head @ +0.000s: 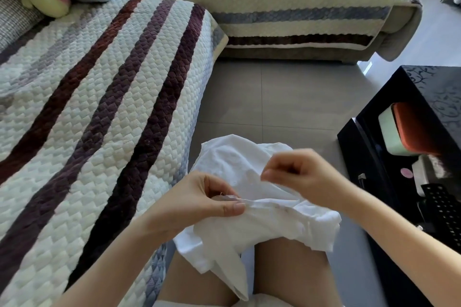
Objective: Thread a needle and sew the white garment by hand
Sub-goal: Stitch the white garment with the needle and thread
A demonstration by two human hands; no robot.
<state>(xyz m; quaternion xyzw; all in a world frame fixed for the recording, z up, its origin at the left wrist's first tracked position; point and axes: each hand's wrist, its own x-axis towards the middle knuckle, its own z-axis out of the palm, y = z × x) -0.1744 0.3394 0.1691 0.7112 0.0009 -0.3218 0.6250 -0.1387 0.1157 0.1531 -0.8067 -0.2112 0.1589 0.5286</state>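
Now, L hand (199, 203) pinching white garment (249, 164), R hand (296, 174) fingers pinched (contents unclear).

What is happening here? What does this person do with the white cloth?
A seated person has a white garment lying over the lap, next to a striped sofa cover. The left hand pinches a folded edge of the garment. The right hand is raised just above it with its fingertips pinched together; any needle or thread there is too fine to see. It looks like hand sewing.
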